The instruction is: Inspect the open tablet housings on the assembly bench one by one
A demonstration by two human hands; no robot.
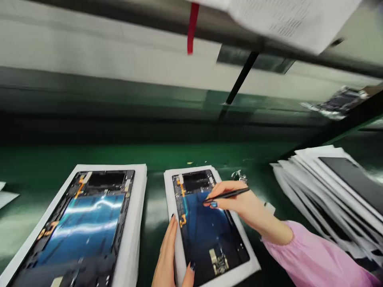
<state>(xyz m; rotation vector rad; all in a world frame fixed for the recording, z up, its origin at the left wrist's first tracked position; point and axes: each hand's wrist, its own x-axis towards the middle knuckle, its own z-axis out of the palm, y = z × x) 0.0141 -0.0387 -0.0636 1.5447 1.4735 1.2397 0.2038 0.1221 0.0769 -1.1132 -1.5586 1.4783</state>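
An opened tablet (209,235) with a blue battery area, orange flex strips and a small board lies on white foam sheets (170,187) in the middle. My right hand (236,199) pinches black tweezers (229,194), their tip over the upper part of the blue area; whether it touches cannot be made out. My left hand (170,253) rests at the left edge of the foam and tablet, thumb and fingers apart, holding nothing.
A second opened tablet (86,223) lies on a foam stack at left. Stacked white sheets with dark panels (317,187) lean at right. Small metallic pieces (239,176) sit behind the middle tablet. A shelf bar with a red strip (192,28) crosses above the green bench (155,153).
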